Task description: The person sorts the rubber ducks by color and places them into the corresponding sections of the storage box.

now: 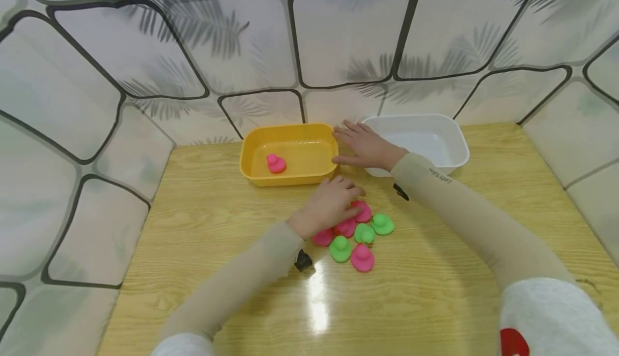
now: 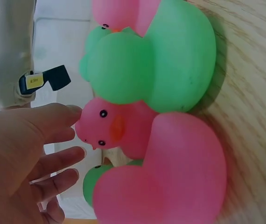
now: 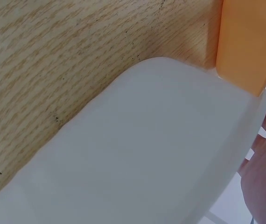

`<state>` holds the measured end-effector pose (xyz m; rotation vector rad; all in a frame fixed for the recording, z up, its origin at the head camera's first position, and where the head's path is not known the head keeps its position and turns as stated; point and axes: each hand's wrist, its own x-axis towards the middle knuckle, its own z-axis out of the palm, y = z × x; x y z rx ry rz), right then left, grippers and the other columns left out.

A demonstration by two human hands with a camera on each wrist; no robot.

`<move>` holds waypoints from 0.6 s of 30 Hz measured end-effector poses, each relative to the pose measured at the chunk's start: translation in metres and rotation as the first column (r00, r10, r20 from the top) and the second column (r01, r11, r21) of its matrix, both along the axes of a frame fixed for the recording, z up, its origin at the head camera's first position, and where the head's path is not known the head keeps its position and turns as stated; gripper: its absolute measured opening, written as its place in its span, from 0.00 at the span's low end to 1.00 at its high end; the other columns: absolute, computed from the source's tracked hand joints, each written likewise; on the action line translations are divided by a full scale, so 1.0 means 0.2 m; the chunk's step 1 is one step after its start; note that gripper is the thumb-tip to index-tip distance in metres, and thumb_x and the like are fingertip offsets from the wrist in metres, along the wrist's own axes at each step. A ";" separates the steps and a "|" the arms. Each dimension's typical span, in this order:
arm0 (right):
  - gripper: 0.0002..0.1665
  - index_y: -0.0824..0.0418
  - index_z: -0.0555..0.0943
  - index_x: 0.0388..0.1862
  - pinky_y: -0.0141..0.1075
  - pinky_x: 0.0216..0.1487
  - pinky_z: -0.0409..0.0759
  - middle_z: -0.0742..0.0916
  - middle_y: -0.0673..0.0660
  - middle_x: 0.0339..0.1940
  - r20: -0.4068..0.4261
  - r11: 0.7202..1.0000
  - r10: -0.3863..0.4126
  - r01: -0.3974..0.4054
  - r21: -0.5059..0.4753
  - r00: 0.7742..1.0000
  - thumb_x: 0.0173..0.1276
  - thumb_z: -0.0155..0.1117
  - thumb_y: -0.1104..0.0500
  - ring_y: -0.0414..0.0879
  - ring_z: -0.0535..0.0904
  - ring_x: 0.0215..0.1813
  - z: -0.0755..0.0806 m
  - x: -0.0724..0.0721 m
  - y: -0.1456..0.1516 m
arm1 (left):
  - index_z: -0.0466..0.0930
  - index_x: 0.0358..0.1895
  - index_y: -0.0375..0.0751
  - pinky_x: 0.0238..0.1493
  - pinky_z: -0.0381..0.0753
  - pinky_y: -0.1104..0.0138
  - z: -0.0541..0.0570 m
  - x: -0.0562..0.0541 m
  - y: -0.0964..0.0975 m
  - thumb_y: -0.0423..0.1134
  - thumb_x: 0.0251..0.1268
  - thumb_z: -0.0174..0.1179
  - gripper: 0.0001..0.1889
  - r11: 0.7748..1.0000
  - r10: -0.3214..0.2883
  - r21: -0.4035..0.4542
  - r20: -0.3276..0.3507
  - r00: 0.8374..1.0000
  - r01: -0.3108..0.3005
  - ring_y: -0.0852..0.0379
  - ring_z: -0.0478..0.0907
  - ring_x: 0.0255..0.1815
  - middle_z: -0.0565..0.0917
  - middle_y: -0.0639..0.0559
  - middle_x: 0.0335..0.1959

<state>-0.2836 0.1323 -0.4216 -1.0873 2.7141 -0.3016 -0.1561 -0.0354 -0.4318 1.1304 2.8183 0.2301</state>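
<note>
Hands first: held the left hand (image 1: 329, 207) low over a cluster of rubber ducks (image 1: 364, 232) on the bench (image 1: 237, 313), with fingers loosely extended and nothing gripped. Had the left thumb at the head of a pink duck (image 2: 137, 121), touching or just beside; could not tell which. Laid the right hand (image 1: 365, 145) across the neighbouring ends of the yellow tub (image 1: 290, 180) and the white tub (image 1: 425, 137), with fingers spread nearly straight toward the yellow rim and no grasp to be seen.

Judged the ducks light and soft, probably hollow, smooth enough to slide a little, and hardly fragile. Judged the round body the surest place for a thumb-and-finger pinch, just below the head; rated the small, rounded head a poorer hold, liable to twist loose. Reckoned on nudging neighbours, given such close packing.

Counted four pink and three green in the cluster, partly covered by the left hand. Saw one more, a lone pink duck (image 1: 276, 164), inside the yellow tub toward its left end. Farther out, saw patterned cloth (image 1: 350, 28) behind the bench and along both sides.
</note>
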 end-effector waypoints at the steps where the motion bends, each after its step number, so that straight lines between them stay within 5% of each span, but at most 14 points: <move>1: 0.48 0.66 0.59 0.83 0.61 0.82 0.40 0.60 0.64 0.85 0.001 1.000 0.000 0.000 -0.003 1.000 0.79 0.56 0.36 0.62 0.42 0.87 0.00 0.00 0.00 | 0.84 0.63 0.50 0.64 0.76 0.54 0.00 0.00 0.00 0.52 0.77 0.61 0.19 1.000 -0.003 -0.004 -0.004 1.000 0.003 0.50 0.76 0.62 0.85 0.52 0.59; 18: 0.51 0.66 0.59 0.83 0.61 0.82 0.40 0.61 0.64 0.85 0.015 0.999 -0.002 0.003 -0.048 1.000 0.76 0.61 0.35 0.61 0.42 0.87 0.01 0.02 0.01 | 0.85 0.61 0.50 0.56 0.77 0.58 -0.02 0.01 0.02 0.52 0.76 0.62 0.18 0.999 -0.006 -0.044 -0.001 1.000 0.006 0.51 0.79 0.58 0.86 0.53 0.56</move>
